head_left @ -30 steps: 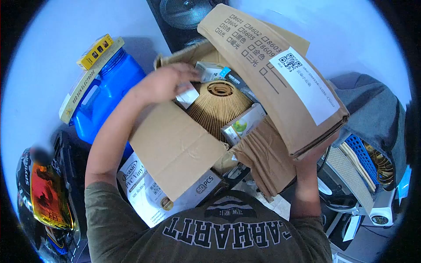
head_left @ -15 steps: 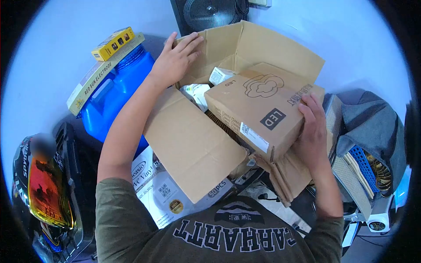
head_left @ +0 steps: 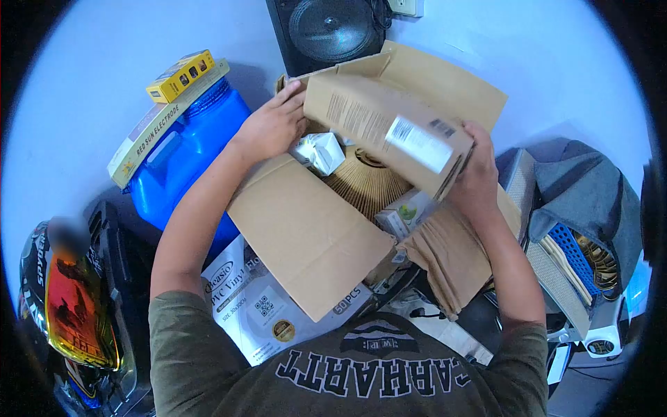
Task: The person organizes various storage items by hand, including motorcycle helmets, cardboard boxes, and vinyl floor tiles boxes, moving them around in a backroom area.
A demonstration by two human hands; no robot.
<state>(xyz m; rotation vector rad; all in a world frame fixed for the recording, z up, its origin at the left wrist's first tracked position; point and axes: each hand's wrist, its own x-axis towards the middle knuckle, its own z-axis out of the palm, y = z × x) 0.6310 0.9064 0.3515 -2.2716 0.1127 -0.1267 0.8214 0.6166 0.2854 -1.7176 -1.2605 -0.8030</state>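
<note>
Brown cardboard is filling the view: a flat carton [head_left: 389, 132] with a white barcode label is hanging tilted over the big open box [head_left: 306, 229], above its contents and not resting on them. The right grip [head_left: 476, 170] is clamping the carton's right end, fingers wrapped round its edge. The left grip [head_left: 274, 128] is lying at the carton's left corner with fingers stretched out. Whether it is clasping the carton or only steadying it against the rear flap, I cannot tell.

Under the carton, a pleated paper filter [head_left: 365, 184] is sitting in the middle of the box. A small white packet [head_left: 319, 151] is lying just beside it on the left, and a green-and-white packet [head_left: 403, 212] near the front.

Judging from this, the step in hand is handling the carton at the mouth of the box, midway between in and out. Any next move is calling for a firm two-ended hold, a level carton, and clearance from the upright flaps and the filter's soft pleats.
</note>
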